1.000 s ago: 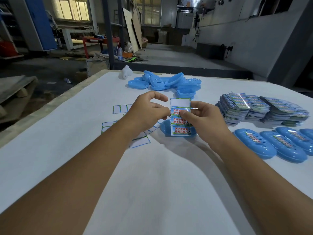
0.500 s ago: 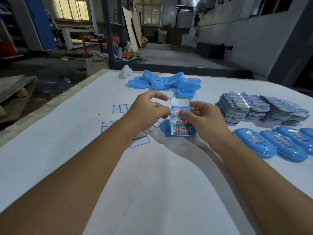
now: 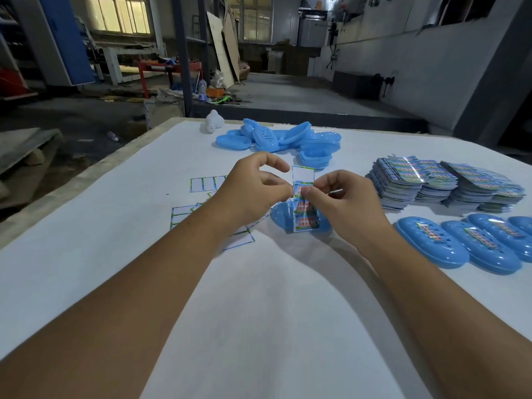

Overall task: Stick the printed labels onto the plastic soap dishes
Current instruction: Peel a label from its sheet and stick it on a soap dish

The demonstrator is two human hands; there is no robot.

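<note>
The label strip [image 3: 304, 201] is held upright between both hands above a blue soap dish [image 3: 299, 218] resting on the surface [image 3: 259, 312]. The left hand [image 3: 253, 191] pinches the strip's left edge at the second label. The right hand [image 3: 342, 203] is closed with thumb and forefinger on that label; compared with half a second ago, its thumb has moved further over the printed face, which suggests peeling has begun. The top cell is blank backing. Labelled dishes [image 3: 449, 243] lie at right, unlabelled dishes [image 3: 276, 138] beyond, label stacks [image 3: 437, 182] nearby.
</note>
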